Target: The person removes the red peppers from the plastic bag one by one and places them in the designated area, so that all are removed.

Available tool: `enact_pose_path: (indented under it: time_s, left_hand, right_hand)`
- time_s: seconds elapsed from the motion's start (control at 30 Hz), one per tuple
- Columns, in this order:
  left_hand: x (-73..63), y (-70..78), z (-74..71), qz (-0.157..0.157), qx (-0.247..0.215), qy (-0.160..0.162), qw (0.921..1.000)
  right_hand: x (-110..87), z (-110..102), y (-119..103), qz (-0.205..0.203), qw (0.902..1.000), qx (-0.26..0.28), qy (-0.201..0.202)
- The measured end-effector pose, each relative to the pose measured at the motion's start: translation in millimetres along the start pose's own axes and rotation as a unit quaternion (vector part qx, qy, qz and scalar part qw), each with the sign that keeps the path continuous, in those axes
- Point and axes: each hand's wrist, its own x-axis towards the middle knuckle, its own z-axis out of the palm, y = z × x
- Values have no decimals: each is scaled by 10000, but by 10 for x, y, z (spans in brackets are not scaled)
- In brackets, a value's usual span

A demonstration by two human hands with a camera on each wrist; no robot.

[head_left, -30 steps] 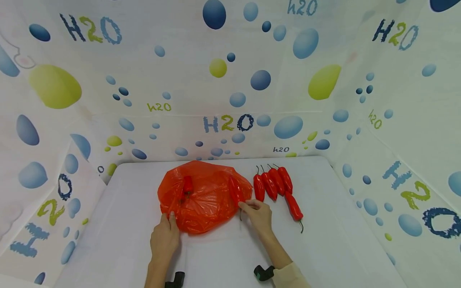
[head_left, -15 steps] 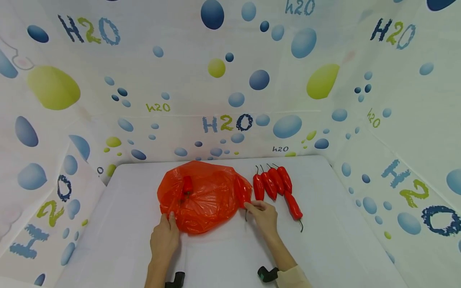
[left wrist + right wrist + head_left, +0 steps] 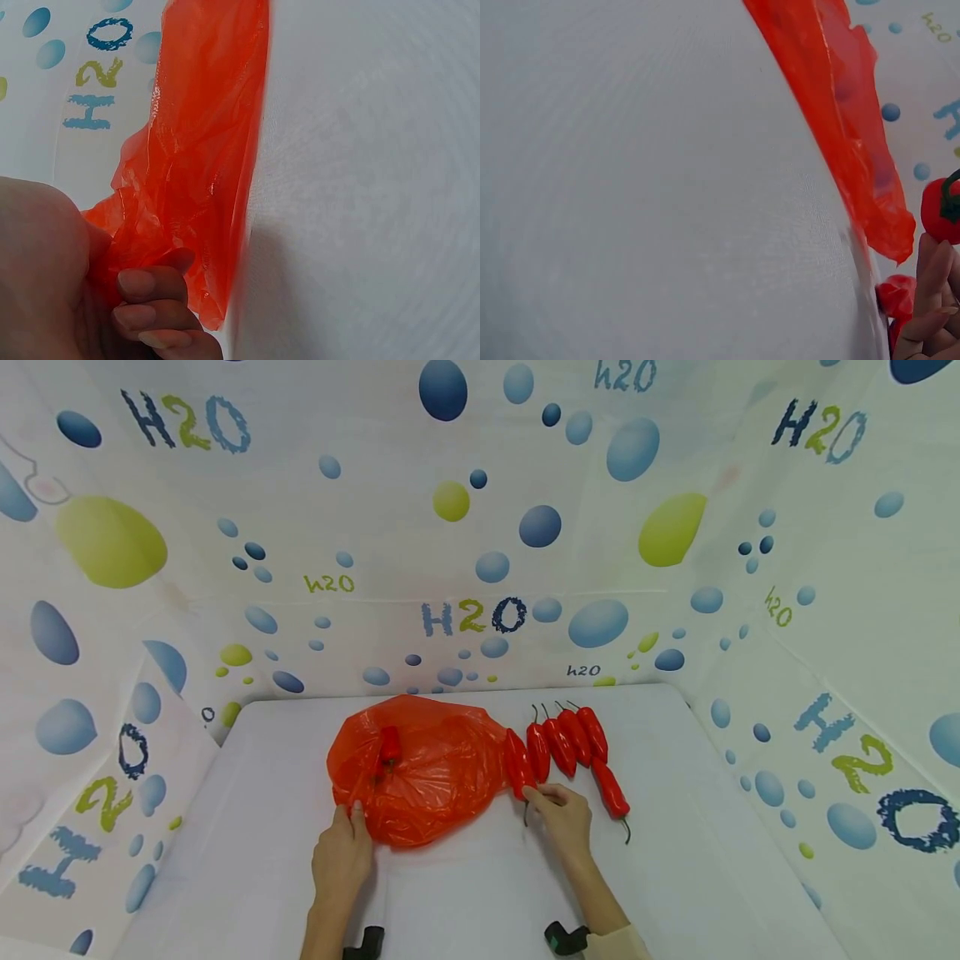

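Observation:
A crumpled red plastic bag [image 3: 442,768] lies on the white table, left of centre in the head view. My left hand [image 3: 342,860] grips its near left edge; in the left wrist view the film is bunched between thumb and curled fingers [image 3: 154,315]. To the right of the bag, my right hand [image 3: 564,820] pinches a red chili pepper [image 3: 517,760] near its stem end, stem toward me. The right wrist view catches the chili's green cap [image 3: 951,206] above the fingers. Another red pepper [image 3: 391,745] shows at the left part of the bag; whether it is inside cannot be told.
Several glossy red peppers [image 3: 559,747] stand in a slanting row right of the held one, stems pointing away. One more pepper [image 3: 612,790] lies just in front of that row, stem toward me. A white printed curtain [image 3: 480,527] walls in the table [image 3: 712,860].
My right hand has moved right with the chili pepper, from over the bag's right part to beside the row of peppers. My left hand stays on the bag's edge.

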Motion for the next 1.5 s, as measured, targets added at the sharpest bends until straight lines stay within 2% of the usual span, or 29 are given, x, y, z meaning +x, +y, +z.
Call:
enact_pose_path:
  time_s: [0.3, 0.63, 1.0, 1.5]
  left_hand:
    - [6, -7, -1, 42, 51, 48, 10000]
    - [5, -19, -5, -31, 68, 8, 10000]
    - [4, -9, -6, -29, 38, -34, 10000]
    - [-5, 6, -4, 14, 20, -9, 10000]
  right_hand:
    - [-6, -111, 56, 197, 9996, -63, 203]
    - [-28, -228, 82, 135, 9987, -215, 447]
    - [-57, -357, 108, -155, 9958, -532, 728]
    - [-73, -484, 202, 21, 9909, -826, 1059]
